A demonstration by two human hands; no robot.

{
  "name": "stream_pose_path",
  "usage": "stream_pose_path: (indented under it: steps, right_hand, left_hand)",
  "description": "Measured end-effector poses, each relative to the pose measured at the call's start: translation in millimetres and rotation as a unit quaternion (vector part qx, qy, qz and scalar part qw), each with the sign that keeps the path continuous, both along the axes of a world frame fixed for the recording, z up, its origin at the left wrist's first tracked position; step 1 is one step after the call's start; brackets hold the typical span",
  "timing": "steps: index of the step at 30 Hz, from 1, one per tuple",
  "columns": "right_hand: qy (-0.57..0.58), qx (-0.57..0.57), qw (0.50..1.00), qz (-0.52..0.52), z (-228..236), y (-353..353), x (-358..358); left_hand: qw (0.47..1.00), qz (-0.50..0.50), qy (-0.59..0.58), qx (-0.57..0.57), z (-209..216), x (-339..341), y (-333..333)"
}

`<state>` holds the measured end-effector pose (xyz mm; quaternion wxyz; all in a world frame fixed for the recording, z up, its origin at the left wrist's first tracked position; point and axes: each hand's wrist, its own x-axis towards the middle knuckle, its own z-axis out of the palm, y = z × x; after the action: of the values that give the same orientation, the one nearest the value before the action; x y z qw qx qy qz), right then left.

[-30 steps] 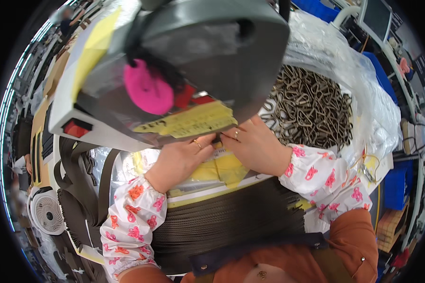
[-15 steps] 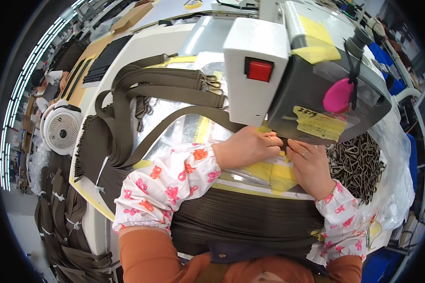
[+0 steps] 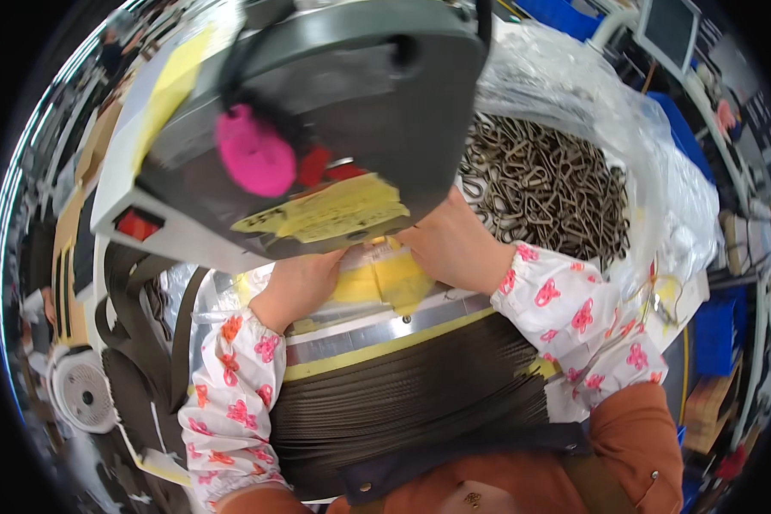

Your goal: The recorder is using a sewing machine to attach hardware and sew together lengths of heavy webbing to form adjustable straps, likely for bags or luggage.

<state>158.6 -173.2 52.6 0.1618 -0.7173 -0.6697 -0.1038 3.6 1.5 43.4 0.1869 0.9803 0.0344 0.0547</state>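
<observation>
My left hand (image 3: pixel 302 287) and my right hand (image 3: pixel 454 242) reach under the front edge of a grey-and-white machine head (image 3: pixel 385 120). The machine hides the fingers of both, so I cannot see what they hold. Yellow tape (image 3: pixel 377 283) covers the plate between them. My right hand is beside a pile of bronze-coloured metal snap hooks (image 3: pixel 557 188). Dark olive webbing straps (image 3: pixel 150 334) loop down to the left of my left hand. Close to my body lies a thick stack of flat olive webbing strips (image 3: pixel 403 403).
A pink oval tag (image 3: pixel 255 152) hangs on the machine, and a red switch (image 3: pixel 137 224) is on its white side. Clear plastic sheeting (image 3: pixel 668 206) surrounds the hooks. A white fan (image 3: pixel 81 390) stands at the left, blue bins (image 3: pixel 718 330) at the right.
My view has swung to the right and closer to the machine, bringing more of the hook pile into sight. Both hands' fingers, partly visible and pinched together before, are now hidden beneath the machine head.
</observation>
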Motion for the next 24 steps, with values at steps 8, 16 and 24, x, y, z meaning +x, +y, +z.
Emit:
stream_pose_path:
  steps: [8, 16, 24]
  right_hand:
    - [-0.052, -0.006, 0.999, 0.007, -7.1, 7.5, -0.1]
    - [-0.018, 0.022, 1.000, 0.000, -10.2, 5.1, 2.0]
    - [-0.139, -0.001, 0.976, 0.165, 8.1, 0.2, 19.0]
  left_hand:
    - [0.998, -0.034, -0.053, -0.008, -3.8, -2.2, 10.6]
    - [0.987, 0.084, -0.037, 0.135, 21.8, -60.3, 70.9]
    - [0.979, 0.186, 0.070, 0.037, 63.6, -97.5, 82.2]
